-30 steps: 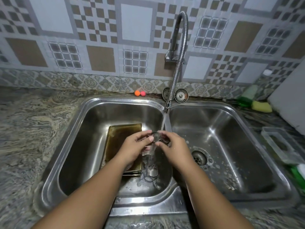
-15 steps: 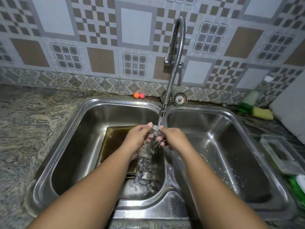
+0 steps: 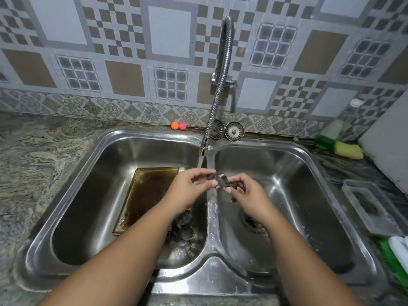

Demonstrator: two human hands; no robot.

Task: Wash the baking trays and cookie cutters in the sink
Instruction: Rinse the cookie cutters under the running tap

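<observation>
Steel cookie cutter (image 3: 220, 181) leaving the tap (image 3: 204, 149)
Left hand (image 3: 187, 192) and right hand (image 3: 248, 196) are pinching its ends, easing it rightward; 1 baking tray (image 3: 150, 191) is waiting unwashed.

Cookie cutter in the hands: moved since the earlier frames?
Yes. The cookie cutter shifted right: earlier just left of the faucet spout, now right of it, above the sink divider.
</observation>
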